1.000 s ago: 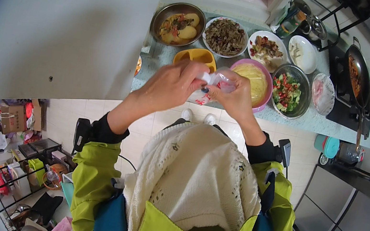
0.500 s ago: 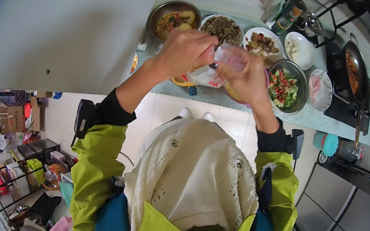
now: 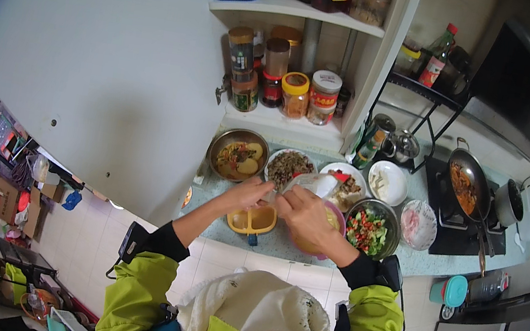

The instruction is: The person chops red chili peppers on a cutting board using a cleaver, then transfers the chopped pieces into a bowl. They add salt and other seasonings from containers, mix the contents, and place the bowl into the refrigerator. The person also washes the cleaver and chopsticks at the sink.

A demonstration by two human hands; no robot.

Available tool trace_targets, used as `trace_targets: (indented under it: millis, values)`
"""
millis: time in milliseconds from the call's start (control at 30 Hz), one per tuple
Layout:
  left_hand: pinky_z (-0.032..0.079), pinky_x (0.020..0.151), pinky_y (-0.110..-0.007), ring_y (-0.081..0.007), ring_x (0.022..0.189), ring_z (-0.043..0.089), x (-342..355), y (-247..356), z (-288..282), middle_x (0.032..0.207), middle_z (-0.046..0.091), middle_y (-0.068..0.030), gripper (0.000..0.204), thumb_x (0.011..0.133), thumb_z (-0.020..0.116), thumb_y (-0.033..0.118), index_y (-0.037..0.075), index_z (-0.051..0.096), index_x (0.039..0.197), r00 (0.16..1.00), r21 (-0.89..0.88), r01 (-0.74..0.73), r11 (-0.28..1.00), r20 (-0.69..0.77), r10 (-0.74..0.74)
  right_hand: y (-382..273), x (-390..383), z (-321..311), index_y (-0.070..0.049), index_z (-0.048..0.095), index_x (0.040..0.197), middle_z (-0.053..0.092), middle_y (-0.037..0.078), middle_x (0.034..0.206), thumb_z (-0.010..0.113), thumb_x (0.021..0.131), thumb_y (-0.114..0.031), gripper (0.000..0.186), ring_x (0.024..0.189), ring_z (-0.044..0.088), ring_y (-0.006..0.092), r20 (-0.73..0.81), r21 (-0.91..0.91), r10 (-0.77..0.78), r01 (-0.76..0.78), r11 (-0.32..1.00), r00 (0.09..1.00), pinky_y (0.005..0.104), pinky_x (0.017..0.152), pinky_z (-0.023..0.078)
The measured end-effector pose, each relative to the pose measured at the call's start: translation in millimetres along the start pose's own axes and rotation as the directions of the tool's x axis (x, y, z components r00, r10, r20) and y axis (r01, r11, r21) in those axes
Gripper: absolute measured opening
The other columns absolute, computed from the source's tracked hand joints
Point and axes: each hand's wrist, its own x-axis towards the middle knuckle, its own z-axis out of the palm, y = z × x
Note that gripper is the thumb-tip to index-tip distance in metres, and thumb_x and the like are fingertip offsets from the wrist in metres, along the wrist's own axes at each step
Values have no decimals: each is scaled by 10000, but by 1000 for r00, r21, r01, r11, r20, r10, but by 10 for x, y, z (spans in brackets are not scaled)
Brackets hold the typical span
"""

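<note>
Over the counter, my right hand [image 3: 304, 213] is closed round a see-through plastic container [image 3: 321, 185] with white and red on it, tilted above the plates. Close beside it, my left hand [image 3: 250, 194] has its fingers pressed together on something small and clear that I cannot make out. Below my hands stands a yellow divided dish [image 3: 239, 222]. A pink-rimmed bowl [image 3: 334, 212] with yellowish contents is partly hidden by my right hand. Behind lie a plate of dark chopped food [image 3: 288, 167] and a white plate [image 3: 361, 179] of brownish food.
A steel bowl with potato pieces [image 3: 239, 154] is at the left, a bowl of chopped vegetables [image 3: 371, 232] at the right. Beyond are two white dishes, a stove with a frying pan [image 3: 467, 180], and an open cabinet door [image 3: 102, 56]. Jars [image 3: 295, 94] line the shelf.
The view has tilted up, bringing the cabinet shelves into sight. The container has turned in my hands, and my left hand has shifted to its left side.
</note>
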Motion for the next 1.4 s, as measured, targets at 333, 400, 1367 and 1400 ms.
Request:
trace_targets:
  millis: [333,400,1367,1400]
  values:
    - [425,498,-371,-300,528,529,-318,151,52,589,523,-146,134,712,505,105,-14,520,650,503,495,-652,574,-284,816,-55,-11,-107,26,583,817,577,162,719,700,658,-111,241,607,565,253,209,629,523,-523,575,826,291,536,448]
    - [406,487,-365,-320,502,511,-298,113,98,551,510,-166,233,742,484,154,-39,501,612,722,326,-521,789,-324,611,-107,-5,-93,8,563,760,536,147,630,688,649,-103,201,568,537,283,37,500,456,-412,762,889,319,479,428]
    - [405,549,-394,-331,637,545,-495,-283,-53,690,533,-142,186,822,475,110,41,399,977,616,175,-734,657,-237,751,-114,146,194,4,580,779,591,88,731,688,658,-55,172,646,565,123,350,581,512,-611,538,784,262,593,453]
    - [412,555,-377,-305,639,550,-498,-298,-57,688,536,-136,185,838,475,142,27,431,976,624,156,-728,667,-252,740,-131,142,190,3,580,779,591,87,734,688,658,-54,172,645,561,119,370,558,517,-629,541,772,258,593,450]
